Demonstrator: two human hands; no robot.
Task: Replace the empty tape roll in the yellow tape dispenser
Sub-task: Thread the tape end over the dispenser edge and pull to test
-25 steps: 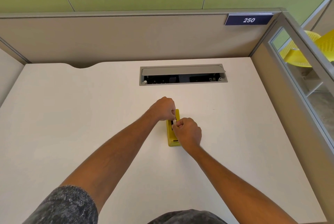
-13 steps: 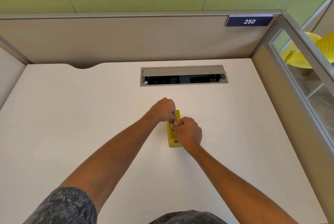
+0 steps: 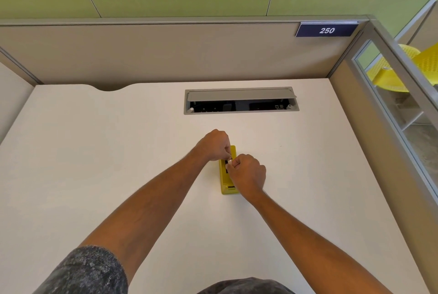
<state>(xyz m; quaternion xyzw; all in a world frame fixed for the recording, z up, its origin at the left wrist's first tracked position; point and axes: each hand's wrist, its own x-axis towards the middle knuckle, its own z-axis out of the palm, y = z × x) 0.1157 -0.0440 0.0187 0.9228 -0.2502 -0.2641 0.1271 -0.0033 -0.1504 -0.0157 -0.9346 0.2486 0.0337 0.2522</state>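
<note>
The yellow tape dispenser (image 3: 225, 178) lies on the white desk (image 3: 118, 163), its long axis pointing away from me. Both hands meet over its middle. My left hand (image 3: 214, 145) comes in from the left, fingers curled, and pinches a small whitish roll (image 3: 229, 159) above the dispenser's dark slot. My right hand (image 3: 247, 174) covers the dispenser's right side and near half, its fingertips closed on the same small roll. Most of the roll is hidden by the fingers.
An open grey cable tray (image 3: 240, 101) is set into the desk beyond the dispenser. Beige partition walls (image 3: 166, 54) enclose the desk at the back and right, with a "250" sign (image 3: 326, 30). Yellow chairs (image 3: 391, 75) show through the glass at right.
The two hands have drawn slightly closer together over the dispenser's middle. The dispenser has stayed in place.
</note>
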